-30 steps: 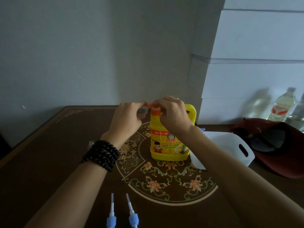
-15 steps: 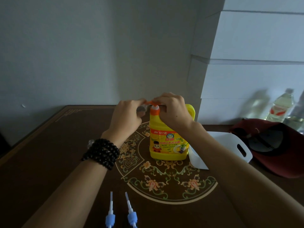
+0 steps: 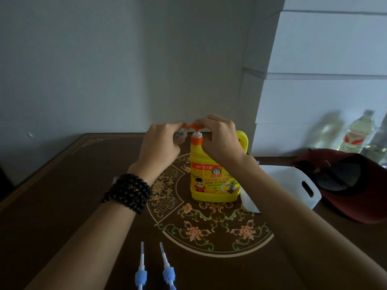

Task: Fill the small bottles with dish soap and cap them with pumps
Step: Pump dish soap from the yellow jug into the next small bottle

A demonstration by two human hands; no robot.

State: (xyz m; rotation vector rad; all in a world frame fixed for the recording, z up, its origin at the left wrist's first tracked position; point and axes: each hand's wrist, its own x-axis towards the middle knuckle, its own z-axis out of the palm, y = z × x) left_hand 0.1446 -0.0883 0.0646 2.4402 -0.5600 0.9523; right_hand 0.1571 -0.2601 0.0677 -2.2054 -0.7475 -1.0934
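A yellow dish soap jug [image 3: 211,176] with an orange pump head [image 3: 194,126] stands on the dark patterned table [image 3: 62,195]. My right hand [image 3: 219,137] rests on top of the pump head, fingers curled over it. My left hand [image 3: 160,143] holds a small clear bottle [image 3: 180,133] right under the pump's spout. The bottle is mostly hidden by my fingers. Two blue pump caps with white tubes [image 3: 141,273] [image 3: 168,271] lie on the table near the front edge.
A white plastic container [image 3: 297,185] lies to the right of the jug, partly behind my right forearm. A dark red cap [image 3: 356,185] sits further right. Clear bottles [image 3: 359,130] stand at the far right against white boxes [image 3: 324,97].
The pump head has risen: the white stem under it now shows above the orange collar. Both hands stay at the pump, lifted slightly with it.
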